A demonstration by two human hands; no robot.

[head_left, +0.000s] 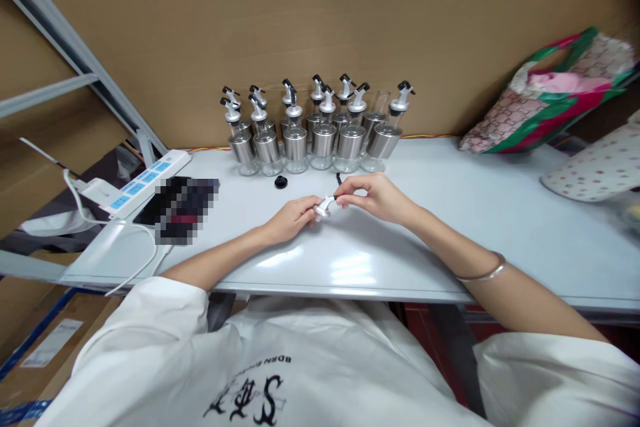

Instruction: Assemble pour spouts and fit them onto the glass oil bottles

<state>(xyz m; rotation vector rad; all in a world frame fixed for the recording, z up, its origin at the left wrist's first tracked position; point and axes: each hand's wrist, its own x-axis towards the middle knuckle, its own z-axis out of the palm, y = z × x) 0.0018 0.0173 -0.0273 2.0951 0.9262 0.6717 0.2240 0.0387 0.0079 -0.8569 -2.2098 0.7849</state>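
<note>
Above the middle of the table, my left hand (294, 217) is closed around the base of a silver pourer spout (324, 206). The thumb and forefinger of my right hand (373, 197) pinch a small black piece (341, 188) at the spout's tip; whether it is joined to the spout I cannot tell. A black stopper (281, 182) lies on the table beyond my left hand. Behind my hands stand several glass bottles with steel sleeves (323, 140), most topped with silver and black pourers. One bottle (376, 119) in the back row has an uncovered neck.
To the left, a white power strip (150, 181) with a charger and cables lies beside a dark, partly blurred phone-like object (187, 210). A patterned bag (545, 103) and a spotted white roll (595, 163) stand at the right. Cardboard (280, 20) rises behind the grey table (450, 227).
</note>
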